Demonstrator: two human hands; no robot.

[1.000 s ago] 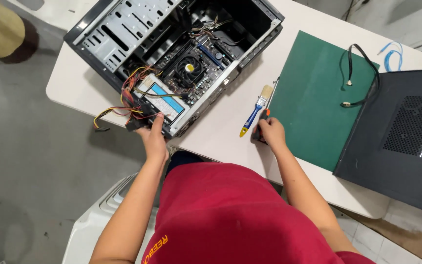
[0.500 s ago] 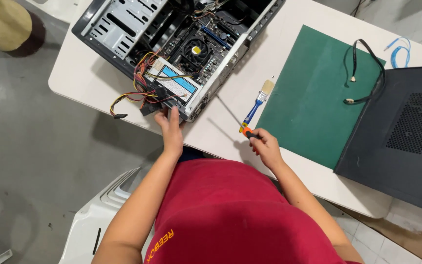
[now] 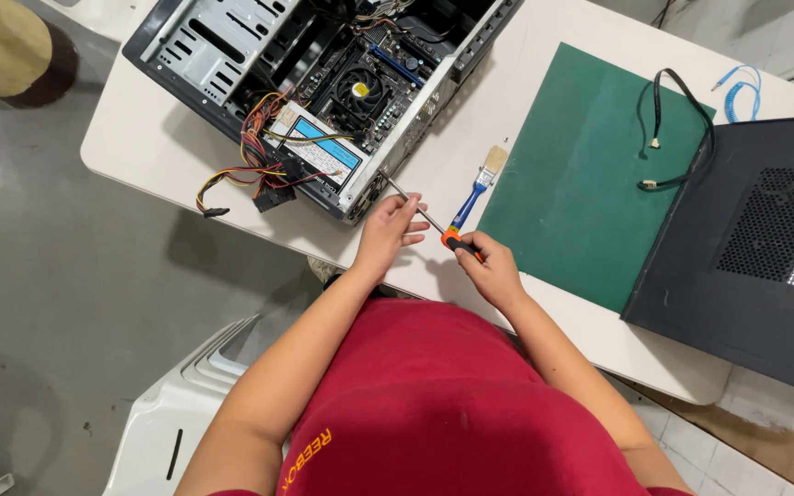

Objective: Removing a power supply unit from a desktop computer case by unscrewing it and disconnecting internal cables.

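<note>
Both my hands on the long steel-shafted screwdriver (image 3: 425, 216) with the orange-and-black handle.

My right hand (image 3: 492, 269) is clenched round its handle; my left hand (image 3: 386, 231) pinches the shaft with curled fingers, above the white desk's (image 3: 544, 312) near edge, tip against the open black computer case (image 3: 342, 83).

Bright, even overhead light fills the scene, with no harsh glare. The counter (image 3: 186, 156) throws a soft shadow onto the floor (image 3: 57, 303) left of the left hand (image 3: 384, 231). Focus is sharp throughout; straight edges bow slightly toward the frame's corners.
</note>
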